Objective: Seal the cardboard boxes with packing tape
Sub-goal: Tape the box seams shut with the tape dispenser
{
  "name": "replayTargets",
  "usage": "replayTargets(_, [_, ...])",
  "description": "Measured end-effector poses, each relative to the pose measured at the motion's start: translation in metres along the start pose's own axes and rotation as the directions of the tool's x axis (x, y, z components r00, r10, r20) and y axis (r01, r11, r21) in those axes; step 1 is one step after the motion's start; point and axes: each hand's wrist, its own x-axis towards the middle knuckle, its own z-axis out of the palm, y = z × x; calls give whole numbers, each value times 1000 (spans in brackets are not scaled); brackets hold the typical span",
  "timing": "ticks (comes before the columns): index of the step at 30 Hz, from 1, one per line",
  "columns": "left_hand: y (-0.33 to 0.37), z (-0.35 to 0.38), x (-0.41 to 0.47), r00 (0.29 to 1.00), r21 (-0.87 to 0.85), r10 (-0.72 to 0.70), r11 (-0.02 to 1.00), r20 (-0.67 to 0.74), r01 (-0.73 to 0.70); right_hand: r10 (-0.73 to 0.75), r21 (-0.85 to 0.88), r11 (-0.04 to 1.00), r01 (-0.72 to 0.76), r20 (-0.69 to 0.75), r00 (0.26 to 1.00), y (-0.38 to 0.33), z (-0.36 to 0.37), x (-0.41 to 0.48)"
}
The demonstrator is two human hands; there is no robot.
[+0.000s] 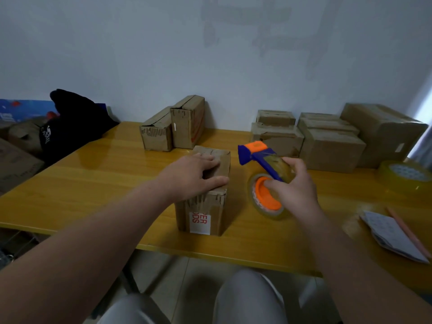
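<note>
A small upright cardboard box with a white label stands on the yellow table in front of me. My left hand rests on its top with fingers spread flat, the thumb along the near edge. Just right of the box, my right hand grips a blue and orange tape dispenser loaded with a clear tape roll. The dispenser is held above the table, its blue head pointing up and left toward the box.
Two worn boxes stand at the back centre. Several boxes are stacked at the back right. A spare tape roll lies at the right edge, papers and a pencil near the front right. Black cloth lies left.
</note>
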Motion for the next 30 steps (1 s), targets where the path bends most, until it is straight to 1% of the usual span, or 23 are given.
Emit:
replayTargets(1, [2,-1,-1,998,77,24,997,-50,-20,-30,48,998,29,19,999,-4,-5,0])
replayTargets(2, [6,-3,-1,993,108,23,994,-112,-11,-65,88,994,61,43,997,-8,-11,-1])
replayTargets(3, [10,-5,-2,981,46,-14,999,-192,23,-103,123,988,93,73,992,-12,-15,-2])
replayTargets(4, [15,-10,-4,961,-115,-93,991,-261,65,-144,153,980,127,105,984,-15,-18,-4])
replayTargets(5, [19,-15,-4,934,-337,-201,937,-296,95,-184,178,971,159,135,974,-19,-21,-6])
replayTargets(6, [23,-22,-4,916,-564,-312,817,-253,122,-220,196,962,187,162,962,-22,-23,-8])
replayTargets(7, [25,-28,-3,910,-761,-394,628,-131,163,-254,209,954,214,185,949,-25,-23,-10])
replayTargets(8, [26,-35,-3,903,-882,-428,407,45,237,-285,220,946,239,206,936,-27,-23,-12])
replayTargets(9, [27,-41,-4,883,-922,-412,204,224,329,-313,229,937,262,223,923,-28,-23,-14])
replayTargets(10, [26,-44,-6,856,-912,-372,55,359,406,-337,236,930,283,237,911,-29,-22,-15])
replayTargets(11, [24,-46,-8,834,-889,-332,-32,440,456,-359,242,922,301,246,900,-30,-21,-17])
replayTargets(12, [23,-46,-10,823,-874,-305,-75,479,481,-377,248,916,316,255,890,-32,-20,-18])
replayTargets(14, [19,-46,-13,830,-873,-276,-107,485,475,-407,247,906,345,277,870,-34,-19,-21])
replayTargets(16, [17,-46,-17,837,-886,-293,-114,462,449,-429,218,900,377,301,852,-37,-19,-23])
replayTargets(17, [15,-46,-19,839,-895,-318,-89,442,437,-438,199,898,393,312,843,-39,-20,-24])
replayTargets(21, [9,-44,-30,866,-912,-399,143,302,384,-450,124,890,440,404,796,-48,-24,-27])
replayTargets(22, [7,-43,-33,870,-910,-411,182,274,372,-442,106,890,443,442,781,-52,-26,-27])
replayTargets(24, [3,-44,-40,876,-912,-418,211,241,352,-411,52,891,452,515,752,-59,-33,-26])
replayTargets(26, [-6,-46,-46,869,-919,-453,223,197,325,-383,-21,882,471,553,740,-62,-46,-23])
replayTargets(28, [-19,-47,-54,838,-918,-526,242,147,313,-362,-70,878,473,551,752,-61,-60,-19])
replayTargets(30, [-26,-42,-60,810,-912,-571,247,135,327,-339,-106,873,477,573,747,-59,-68,-17])
